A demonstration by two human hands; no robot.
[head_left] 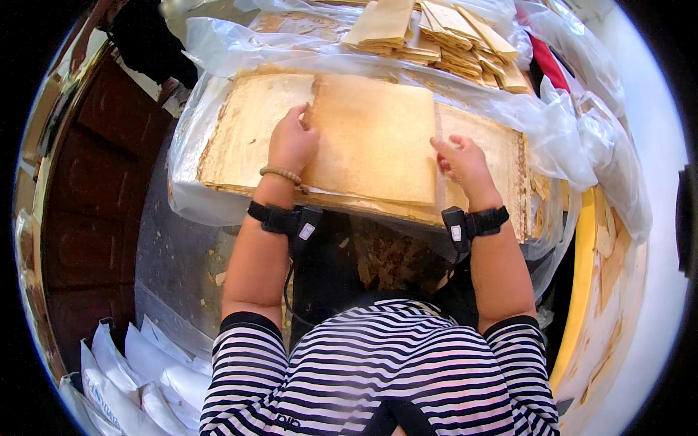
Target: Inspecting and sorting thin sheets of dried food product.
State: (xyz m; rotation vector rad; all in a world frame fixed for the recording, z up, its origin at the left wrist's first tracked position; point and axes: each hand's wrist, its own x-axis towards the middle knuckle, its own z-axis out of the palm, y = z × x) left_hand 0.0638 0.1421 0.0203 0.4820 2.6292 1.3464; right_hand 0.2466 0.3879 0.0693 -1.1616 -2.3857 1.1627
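From my remote feed I take this for a workshop: bundles of tan sheets (382, 25) sit beyond the fingers (297, 111), crumpled clear plastic (556, 134) lies around the pile (251, 134) under them, brown scraps (392, 256) show on their near side, and plump white sacks (109, 389) crowd nearer still, well to their left.

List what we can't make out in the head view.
All head view:
Left hand: palm hidden by its own back.
Layered pile: middle hidden by the tan sheet.
White bags: cut off by the lower-left rim.
Another person: cut off by the upper-left edge.
Brown scraps: too blurred to count.
Wrist-unit label: print too small.
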